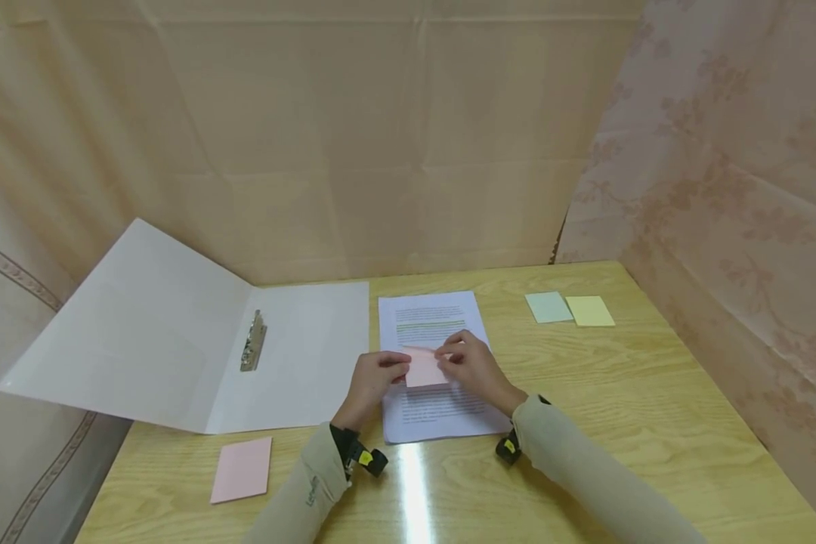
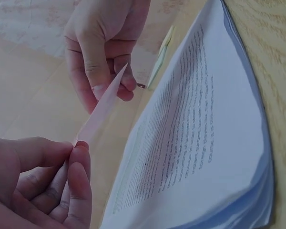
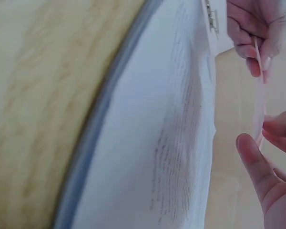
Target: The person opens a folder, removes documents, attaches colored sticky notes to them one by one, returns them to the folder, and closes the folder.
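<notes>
Between both hands a pink sticky note (image 1: 426, 369) is held over a stack of printed papers (image 1: 438, 415). My left hand (image 1: 374, 378) pinches its left edge between thumb and fingertips, as the left wrist view shows with the sticky note (image 2: 100, 112) seen nearly edge-on. My right hand (image 1: 472, 366) pinches the opposite side near the top corner; in the right wrist view its thumb and fingers (image 3: 250, 152) meet at the sheet. Some lines on the top page carry green highlighting. The note hides the middle of the page.
A white folder (image 1: 313, 355) lies unfolded at the left, its cover raised and a metal clip (image 1: 253, 341) inside. A pink sticky-note pad (image 1: 241, 469) sits front left. Green (image 1: 548, 307) and yellow sticky notes (image 1: 590, 311) lie back right. Curtains (image 1: 381, 151) hang behind the table (image 1: 619, 408).
</notes>
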`<state>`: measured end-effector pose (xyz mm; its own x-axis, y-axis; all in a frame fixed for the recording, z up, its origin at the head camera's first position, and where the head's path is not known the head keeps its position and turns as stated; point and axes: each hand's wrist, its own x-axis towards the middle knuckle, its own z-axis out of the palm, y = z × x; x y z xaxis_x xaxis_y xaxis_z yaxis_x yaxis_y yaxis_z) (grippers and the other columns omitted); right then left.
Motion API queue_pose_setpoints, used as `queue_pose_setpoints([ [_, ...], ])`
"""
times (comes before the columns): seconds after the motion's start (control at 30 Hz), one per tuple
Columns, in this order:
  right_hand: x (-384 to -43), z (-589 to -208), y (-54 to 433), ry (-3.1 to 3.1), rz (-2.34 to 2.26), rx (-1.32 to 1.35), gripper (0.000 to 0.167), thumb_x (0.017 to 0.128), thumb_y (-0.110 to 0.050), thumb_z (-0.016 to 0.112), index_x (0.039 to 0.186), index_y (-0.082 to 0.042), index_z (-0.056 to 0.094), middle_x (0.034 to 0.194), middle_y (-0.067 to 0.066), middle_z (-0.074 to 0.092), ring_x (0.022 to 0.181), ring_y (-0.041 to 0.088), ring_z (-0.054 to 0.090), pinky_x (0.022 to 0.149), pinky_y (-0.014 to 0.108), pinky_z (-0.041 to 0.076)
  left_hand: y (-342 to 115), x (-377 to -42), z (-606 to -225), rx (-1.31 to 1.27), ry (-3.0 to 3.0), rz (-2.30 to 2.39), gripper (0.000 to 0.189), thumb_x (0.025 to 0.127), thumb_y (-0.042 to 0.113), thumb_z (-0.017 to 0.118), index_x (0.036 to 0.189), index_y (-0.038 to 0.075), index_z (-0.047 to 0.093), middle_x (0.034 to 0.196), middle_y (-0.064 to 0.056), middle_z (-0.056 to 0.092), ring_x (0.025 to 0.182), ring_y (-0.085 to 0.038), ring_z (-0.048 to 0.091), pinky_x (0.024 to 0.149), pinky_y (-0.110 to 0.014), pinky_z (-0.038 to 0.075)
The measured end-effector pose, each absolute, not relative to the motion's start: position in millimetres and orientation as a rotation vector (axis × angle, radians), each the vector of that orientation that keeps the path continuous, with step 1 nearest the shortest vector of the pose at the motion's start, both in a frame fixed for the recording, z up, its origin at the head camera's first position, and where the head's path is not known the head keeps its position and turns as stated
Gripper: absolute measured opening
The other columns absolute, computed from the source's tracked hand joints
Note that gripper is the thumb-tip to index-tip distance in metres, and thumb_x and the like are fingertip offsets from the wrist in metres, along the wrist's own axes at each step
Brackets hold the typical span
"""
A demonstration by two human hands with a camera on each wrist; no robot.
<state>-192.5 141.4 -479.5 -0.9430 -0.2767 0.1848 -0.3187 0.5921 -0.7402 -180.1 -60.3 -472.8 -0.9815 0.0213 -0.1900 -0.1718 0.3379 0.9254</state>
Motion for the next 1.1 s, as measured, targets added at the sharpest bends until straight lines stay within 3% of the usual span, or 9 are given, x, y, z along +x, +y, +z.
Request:
queue_pose_setpoints([
  [0.23,-200,-473,139,-2.835,1.281,0.469,0.012,0.085,-0.007,0.072,0.096,-0.007,0.077,0.103,0.011,0.067,0.085,0.019,0.064,0.072,0.029,0.052,-63,-183,-475,-0.145,2.390,1.709,0.016,0.092,0.009,0.063,0.105,0.005,0.073,0.100,-0.011,0.070,0.080,-0.015,0.063,0.074,-0.026,0.054],
  [1.1,-203,-488,129,-3.057,1.293,0.560,0.013,0.083,-0.013,0.074,0.096,-0.011,0.076,0.094,0.001,0.067,0.077,0.012,0.055,0.068,0.025,0.044,-71,-175,-482,-0.070,2.559,1.345,0.016,0.090,0.006,0.062,0.101,0.003,0.072,0.088,-0.008,0.067,0.074,-0.016,0.060,0.064,-0.024,0.048],
])
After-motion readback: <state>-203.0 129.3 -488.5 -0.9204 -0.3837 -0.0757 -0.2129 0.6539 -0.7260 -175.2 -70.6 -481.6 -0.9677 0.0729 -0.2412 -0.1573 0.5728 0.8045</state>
